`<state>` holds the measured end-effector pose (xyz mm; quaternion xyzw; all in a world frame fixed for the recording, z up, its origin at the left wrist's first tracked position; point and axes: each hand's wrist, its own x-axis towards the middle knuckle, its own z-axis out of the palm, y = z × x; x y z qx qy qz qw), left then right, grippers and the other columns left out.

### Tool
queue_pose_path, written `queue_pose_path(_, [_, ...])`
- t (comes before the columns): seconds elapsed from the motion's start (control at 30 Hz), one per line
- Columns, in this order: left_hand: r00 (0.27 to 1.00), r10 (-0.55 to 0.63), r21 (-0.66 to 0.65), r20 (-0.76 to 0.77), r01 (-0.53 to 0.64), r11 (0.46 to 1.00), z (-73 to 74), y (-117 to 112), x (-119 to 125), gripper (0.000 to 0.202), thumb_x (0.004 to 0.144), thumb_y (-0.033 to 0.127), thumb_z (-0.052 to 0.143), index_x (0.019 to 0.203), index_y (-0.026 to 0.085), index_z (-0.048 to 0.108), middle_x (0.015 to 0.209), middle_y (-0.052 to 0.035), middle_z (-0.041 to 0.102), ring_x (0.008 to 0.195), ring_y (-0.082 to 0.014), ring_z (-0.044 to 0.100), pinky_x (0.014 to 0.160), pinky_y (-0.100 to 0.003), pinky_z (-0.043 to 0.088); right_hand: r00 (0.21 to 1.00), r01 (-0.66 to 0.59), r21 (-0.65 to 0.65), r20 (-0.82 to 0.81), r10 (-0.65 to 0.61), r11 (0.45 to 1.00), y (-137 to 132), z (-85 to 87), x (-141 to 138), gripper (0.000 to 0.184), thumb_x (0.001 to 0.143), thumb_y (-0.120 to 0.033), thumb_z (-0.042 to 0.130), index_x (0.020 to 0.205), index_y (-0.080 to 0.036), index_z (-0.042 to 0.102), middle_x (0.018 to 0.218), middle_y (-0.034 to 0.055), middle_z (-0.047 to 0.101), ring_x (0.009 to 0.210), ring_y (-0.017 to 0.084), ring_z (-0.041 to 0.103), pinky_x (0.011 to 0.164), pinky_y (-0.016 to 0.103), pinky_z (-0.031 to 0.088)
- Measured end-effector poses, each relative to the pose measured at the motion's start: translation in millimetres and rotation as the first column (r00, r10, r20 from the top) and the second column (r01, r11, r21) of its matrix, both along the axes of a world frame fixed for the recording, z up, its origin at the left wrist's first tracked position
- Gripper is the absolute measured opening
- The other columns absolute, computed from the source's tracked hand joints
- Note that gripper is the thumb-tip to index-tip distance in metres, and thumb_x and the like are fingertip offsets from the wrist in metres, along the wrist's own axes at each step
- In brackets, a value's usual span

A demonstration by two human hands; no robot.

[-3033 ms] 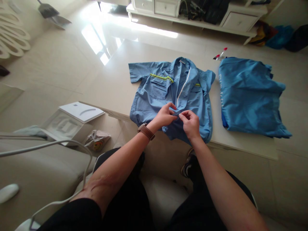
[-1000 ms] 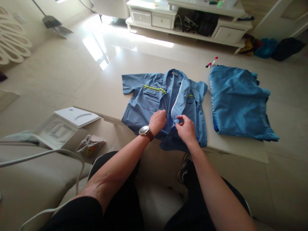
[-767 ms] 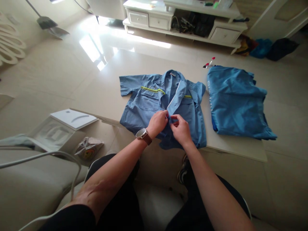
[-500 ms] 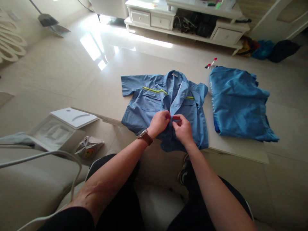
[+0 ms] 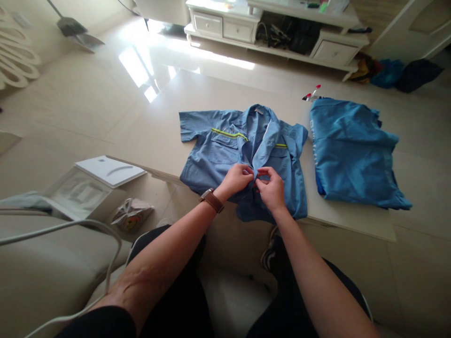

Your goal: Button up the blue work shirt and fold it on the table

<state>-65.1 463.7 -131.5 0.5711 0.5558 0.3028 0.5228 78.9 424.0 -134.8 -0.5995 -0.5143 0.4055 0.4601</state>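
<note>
A blue short-sleeved work shirt [image 5: 207, 157] with yellow-green reflective strips lies spread on a pale table [image 5: 225, 89], its lower front bunched. My left hand [image 5: 237, 179] and my right hand [image 5: 270, 189] meet at the shirt's centre front, with their fingertips pinching the front edges together. The fingers hide any fastening there. A brown leather strap [image 5: 212, 200] circles my left wrist. To the right lies a folded blue garment [image 5: 354, 155], apart from both hands. A small red-and-white object [image 5: 311, 93] sits at its top corner.
A white box with a lid [image 5: 105, 171] and a crumpled printed bag [image 5: 132, 215] stand left of the table, near a white cable [image 5: 66, 226]. A white drawer cabinet [image 5: 225, 23] stands beyond, with dark and blue cloth heaped [image 5: 387, 75] on the floor.
My hands have drawn closer together at the shirt's centre, and the front edges now overlap more. The white strip along the front shows less. The view has shifted slightly.
</note>
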Motion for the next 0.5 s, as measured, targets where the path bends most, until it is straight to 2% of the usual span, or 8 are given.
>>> queue_pose_path(0.1, [0.996,0.017,-0.042,0.085,-0.013,0.999,-3.7,2.3,3.9,0.012,0.081,0.022,0.070,0.078,0.011,0.074,0.066,-0.0029,0.068,0.061,-0.0122,0.059,0.056,-0.022,0.039,1.000,-0.013,0.001,-0.007,0.013,1.000,-1.0,2.7,0.5,0.032,0.072,-0.034,0.067,0.101,-0.021,0.065,0.100,0.0052,0.073,0.061,0.017,0.070,0.045,0.024,0.053])
queue_pose_path(0.17, [0.994,0.013,-0.042,0.112,-0.008,0.999,-4.7,2.5,5.0,0.014,0.079,0.024,0.074,0.076,0.011,0.074,0.065,-0.0031,0.068,0.060,-0.0114,0.058,0.056,-0.022,0.039,1.000,-0.016,-0.002,-0.001,0.016,1.000,-1.8,3.8,0.3,0.031,0.073,-0.035,0.067,0.101,-0.021,0.065,0.099,0.0050,0.072,0.060,0.017,0.069,0.046,0.026,0.055])
queue_pose_path(0.37, [0.974,-0.004,-0.068,0.226,0.020,0.997,-2.7,1.3,4.2,0.011,0.076,0.020,0.076,0.073,0.010,0.075,0.064,-0.0026,0.069,0.060,-0.0111,0.057,0.056,-0.021,0.039,0.997,-0.004,0.026,0.078,0.002,1.000,-1.7,5.2,1.1,0.026,0.075,-0.031,0.064,0.100,-0.022,0.065,0.101,0.0057,0.072,0.060,0.017,0.067,0.052,0.028,0.055])
queue_pose_path(0.5, [0.965,0.059,-0.114,0.254,-0.031,0.993,1.9,1.0,4.4,0.005,0.075,0.009,0.071,0.071,0.009,0.075,0.064,-0.0011,0.067,0.059,-0.0098,0.055,0.058,-0.022,0.040,0.960,0.017,0.130,0.276,-0.053,0.991,0.0,4.7,3.9,0.019,0.074,-0.028,0.067,0.093,-0.022,0.066,0.098,0.0064,0.071,0.070,0.018,0.065,0.069,0.033,0.057])
